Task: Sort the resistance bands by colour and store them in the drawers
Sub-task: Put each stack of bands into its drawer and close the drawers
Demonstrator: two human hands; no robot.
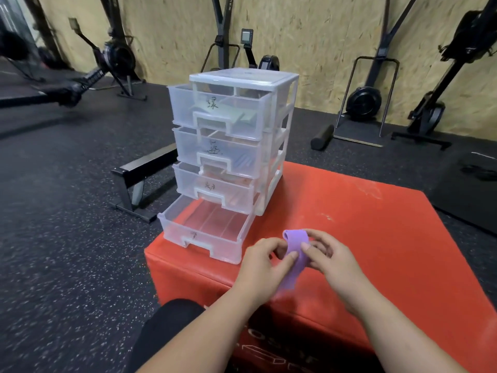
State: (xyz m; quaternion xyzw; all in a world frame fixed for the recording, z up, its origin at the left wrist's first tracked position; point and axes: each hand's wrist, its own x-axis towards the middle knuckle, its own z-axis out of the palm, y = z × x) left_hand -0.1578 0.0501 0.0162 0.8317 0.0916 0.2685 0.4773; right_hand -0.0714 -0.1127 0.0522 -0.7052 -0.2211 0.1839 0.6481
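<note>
Being pinched from both sides, the purple band (292, 275) is held up just above the red box (363, 232), close to the person; the left hand (265, 262) is closed on its left edge and the right hand (332, 261) on its right edge; a thumb is pressed on the front of the band from each side, and the fingers behind it are partly hidden.

The band is a flat loop; its top is bent over and its lower end hangs loose. It is judged to be very light, soft and stretchy, so it will flop and can be folded small; it may be a bit grippy, like rubber; it is not likely to be hurt by a squeeze. It is best held by its flat sides near the middle, so that no end can dangle and catch on a drawer wall.

Just past the hands, the bottom drawer (220, 246) is pulled far out; the mark on its front is too blurred to be read. Above it, the three other drawers of the drawer tower (243, 76) are pulled out a little; something pale green is seen in the top one, blue in the second, orange-red in the third. Far behind, black gym machines (363, 99) are lined along a wooden wall (309, 30).
</note>
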